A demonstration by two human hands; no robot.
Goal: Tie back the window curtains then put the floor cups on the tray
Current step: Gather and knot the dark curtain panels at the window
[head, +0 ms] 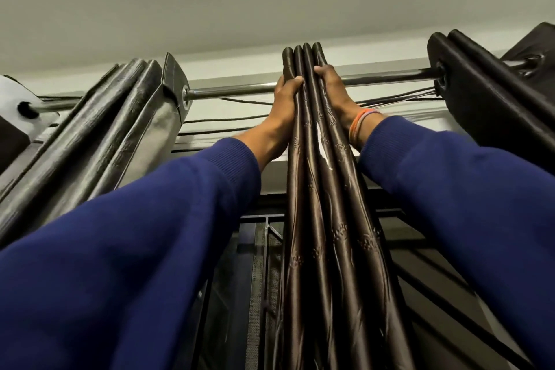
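Observation:
I look up at a metal curtain rod under the ceiling. A brown patterned curtain hangs from it, bunched into several tight folds in the middle. My left hand presses the bunch from its left side near the rod, fingers wrapped on the outer fold. From the right, my right hand clamps the same bunch; orange bands circle its wrist. Both arms wear blue sleeves. No cups or tray are in view.
A grey curtain is gathered at the left of the rod. A dark curtain is gathered at the right. Thin black cables run along the wall behind the rod. A window with a metal grille lies below.

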